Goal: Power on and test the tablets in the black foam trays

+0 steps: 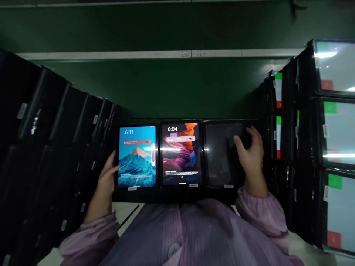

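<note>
Three black-framed tablets lie side by side before me. The left tablet (137,159) is lit with a blue mountain picture and 6:11. An orange and purple picture with 6:04 shows on the middle tablet (180,159). The right tablet (220,159) has a dark screen. My left hand (107,175) is closed at the left tablet's outer edge, thumb on the frame, its other fingertips partly hidden. At the right tablet's outer side, my right hand (252,155) is open, with thumb and fingers apart and the thumb over the screen's edge.
Stacked black devices (61,122) with small white labels rise on the left. On the right stand more stacks, with several lit screens (340,129) bearing green and red blocks. Behind the tablets is a green surface (166,88) crossed by a pale strip (155,54).
</note>
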Action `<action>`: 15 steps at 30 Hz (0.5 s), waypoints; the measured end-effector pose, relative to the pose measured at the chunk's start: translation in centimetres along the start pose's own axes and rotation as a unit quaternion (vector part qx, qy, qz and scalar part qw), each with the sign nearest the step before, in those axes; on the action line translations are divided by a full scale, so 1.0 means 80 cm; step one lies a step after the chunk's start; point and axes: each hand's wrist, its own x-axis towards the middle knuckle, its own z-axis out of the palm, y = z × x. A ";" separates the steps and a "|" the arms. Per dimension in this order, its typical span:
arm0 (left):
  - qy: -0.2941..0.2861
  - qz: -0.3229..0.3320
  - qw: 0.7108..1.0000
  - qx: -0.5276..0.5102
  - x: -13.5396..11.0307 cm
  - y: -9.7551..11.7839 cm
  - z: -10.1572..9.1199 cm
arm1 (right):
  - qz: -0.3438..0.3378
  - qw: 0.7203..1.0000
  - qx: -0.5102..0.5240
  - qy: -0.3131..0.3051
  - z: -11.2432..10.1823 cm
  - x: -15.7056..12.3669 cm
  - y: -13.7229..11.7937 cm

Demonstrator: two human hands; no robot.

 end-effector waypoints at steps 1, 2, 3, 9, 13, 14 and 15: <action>-0.001 0.000 1.000 0.002 -0.002 0.000 0.000 | -0.048 0.999 -0.021 -0.001 0.000 -0.010 -0.011; -0.002 -0.001 1.000 0.003 -0.004 0.001 0.000 | -0.106 0.994 -0.038 -0.012 0.001 -0.022 -0.024; -0.002 -0.004 1.000 0.004 -0.005 0.002 0.001 | -0.167 0.984 -0.046 -0.036 0.002 -0.037 -0.037; 0.035 0.001 0.999 -0.005 0.028 0.019 0.031 | -0.402 0.885 -0.031 -0.234 0.018 -0.115 -0.093; 0.028 0.022 0.999 -0.032 0.053 0.026 0.046 | -0.362 0.883 -0.084 -0.286 0.040 -0.109 -0.101; 0.023 0.023 0.999 -0.034 0.051 0.025 0.044 | -0.326 0.900 -0.097 -0.273 0.043 -0.101 -0.101; 0.020 0.023 0.999 -0.033 0.046 0.022 0.039 | -0.289 0.919 -0.104 -0.247 0.044 -0.092 -0.099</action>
